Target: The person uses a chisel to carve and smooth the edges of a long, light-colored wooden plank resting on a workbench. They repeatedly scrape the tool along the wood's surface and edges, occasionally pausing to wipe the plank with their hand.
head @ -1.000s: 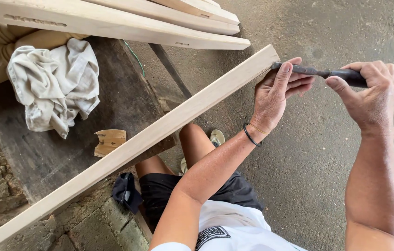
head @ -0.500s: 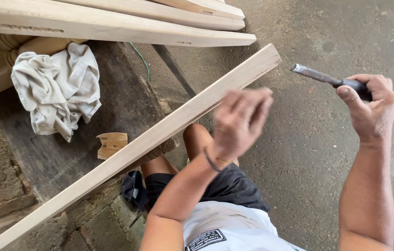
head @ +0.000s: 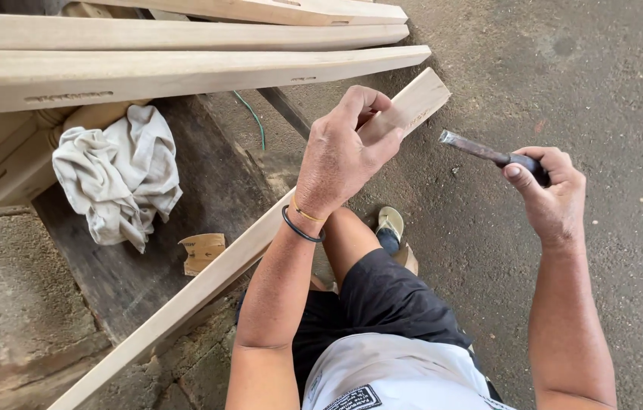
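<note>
A long pale wooden plank (head: 208, 277) runs slantwise from lower left to upper right, resting on a dark bench (head: 185, 190). My left hand (head: 344, 148) grips the plank close to its far end, fingers curled over its edge. My right hand (head: 549, 190) hovers to the right of the plank, shut on a dark metal chisel (head: 481, 152) whose blade points left toward the plank's end without touching it.
A crumpled grey rag (head: 120, 175) and a folded piece of sandpaper (head: 201, 250) lie on the bench. Several more pale planks (head: 185, 72) are stacked across the top. Bare concrete floor (head: 610, 76) spreads to the right. My knee and sandal (head: 390, 228) sit under the plank.
My left hand let go of the chisel, swung left and took hold of the plank near its end. My right hand kept the chisel and lowered it slightly.
</note>
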